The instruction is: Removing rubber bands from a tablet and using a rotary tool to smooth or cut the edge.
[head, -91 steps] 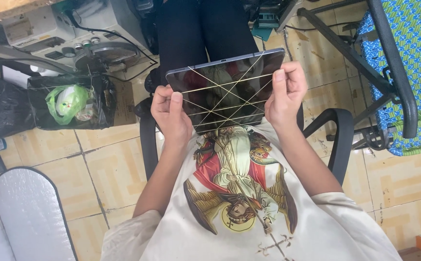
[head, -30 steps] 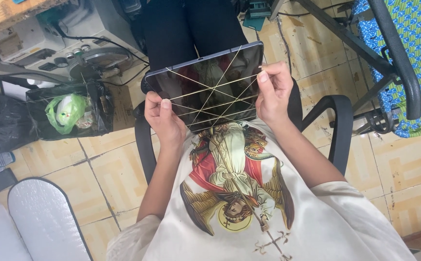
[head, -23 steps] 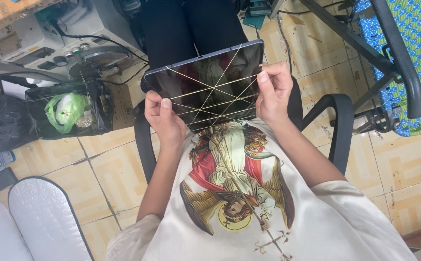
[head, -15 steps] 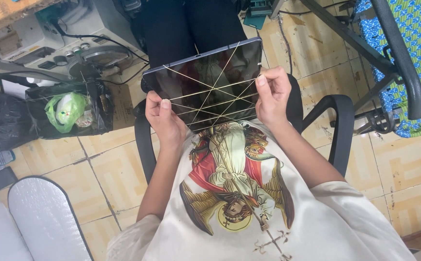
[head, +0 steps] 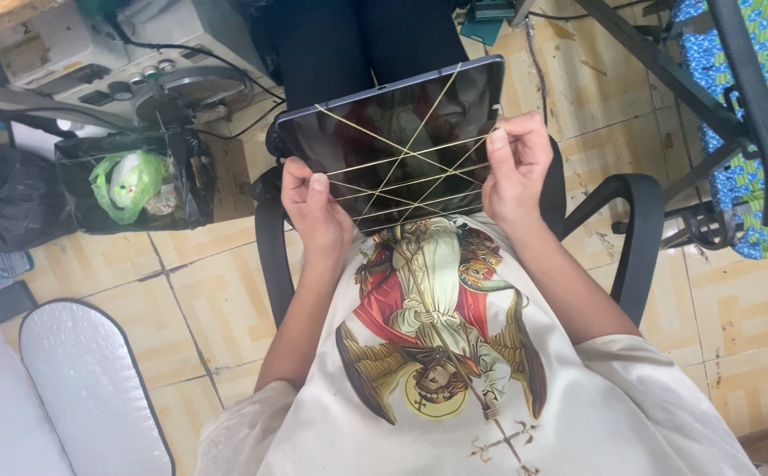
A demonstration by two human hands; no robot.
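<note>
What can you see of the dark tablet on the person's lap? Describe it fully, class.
The tablet is a thin, flat rectangle with rounded corners and a dark, glossy screen that mirrors the room. It lies face up and slightly askew across the person's dark-clad thighs. Thin yellowish bands cross over its screen in a star-like web. The left hand grips its near left edge, thumb on top; the right hand holds the right edge and pinches bands in its fingers.

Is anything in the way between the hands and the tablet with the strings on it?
No, nothing is. The left hand and right hand already grip the dark tablet by its side edges, fingers on the yellow rubber bands.
</note>
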